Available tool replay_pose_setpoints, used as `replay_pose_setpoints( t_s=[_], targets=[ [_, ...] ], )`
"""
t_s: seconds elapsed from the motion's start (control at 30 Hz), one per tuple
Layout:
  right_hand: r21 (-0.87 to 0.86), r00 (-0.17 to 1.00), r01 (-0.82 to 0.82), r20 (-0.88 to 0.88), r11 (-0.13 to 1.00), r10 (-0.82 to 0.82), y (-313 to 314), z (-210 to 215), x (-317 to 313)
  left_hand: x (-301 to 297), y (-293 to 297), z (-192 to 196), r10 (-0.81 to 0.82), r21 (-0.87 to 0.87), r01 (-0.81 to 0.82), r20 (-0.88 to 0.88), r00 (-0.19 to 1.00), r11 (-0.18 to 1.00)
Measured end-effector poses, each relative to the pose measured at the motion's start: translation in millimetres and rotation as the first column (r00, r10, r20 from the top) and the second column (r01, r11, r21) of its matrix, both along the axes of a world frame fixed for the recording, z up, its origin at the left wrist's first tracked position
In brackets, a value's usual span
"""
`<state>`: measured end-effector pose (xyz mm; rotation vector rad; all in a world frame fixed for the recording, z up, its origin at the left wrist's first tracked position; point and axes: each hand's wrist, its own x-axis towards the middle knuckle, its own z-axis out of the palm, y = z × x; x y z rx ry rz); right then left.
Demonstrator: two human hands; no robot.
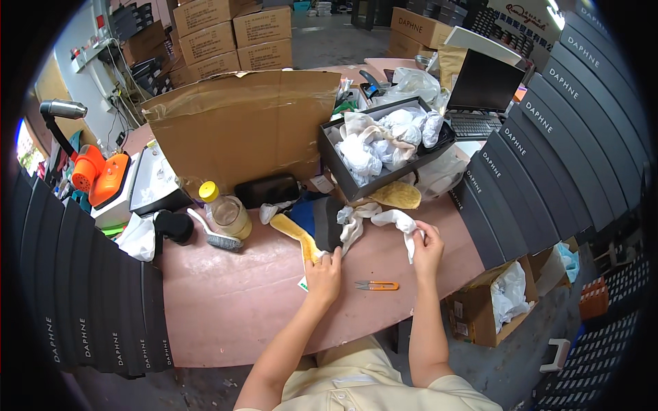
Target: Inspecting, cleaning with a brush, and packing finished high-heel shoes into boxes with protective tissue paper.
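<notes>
My right hand (428,248) pinches a strip of crumpled white cloth or paper (397,218) above the pink table. My left hand (324,275) has its fingers curled down at the end of a long yellow piece (293,230), beside a dark grey and blue item (325,220); what the fingertips grip is hidden. More crumpled white material (353,225) lies just right of that hand. A second yellow, sole-shaped piece (396,196) rests farther back. Between my forearms are orange-handled thread snips (376,285).
A black box (388,174) full of crumpled white material stands behind, before a monitor (486,81). At left are a yellow-lidded jar (229,216), a brush (223,240) and a cardboard panel (240,137). Dark shoebox stacks (548,157) flank both sides; a carton (488,308) sits low right.
</notes>
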<state>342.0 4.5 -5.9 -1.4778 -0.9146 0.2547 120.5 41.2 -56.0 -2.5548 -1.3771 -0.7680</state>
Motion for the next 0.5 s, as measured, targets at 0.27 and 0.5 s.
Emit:
replay_pose_setpoints(
  t_s=[0.27,0.5],
  targets=[
    [-0.351,0.705,0.275,0.707,0.895,0.061,-23.1,-6.4,-15.9,-2.9,11.7,-1.5,-0.109,-0.011,0.111,0.089,0.990,0.994],
    [-0.407,0.924,-0.067,0.318,0.911,0.210,-11.6,-5.3,-22.0,5.9,-9.8,69.6,0.316,-0.353,0.533,0.935,0.162,0.769]
  ],
)
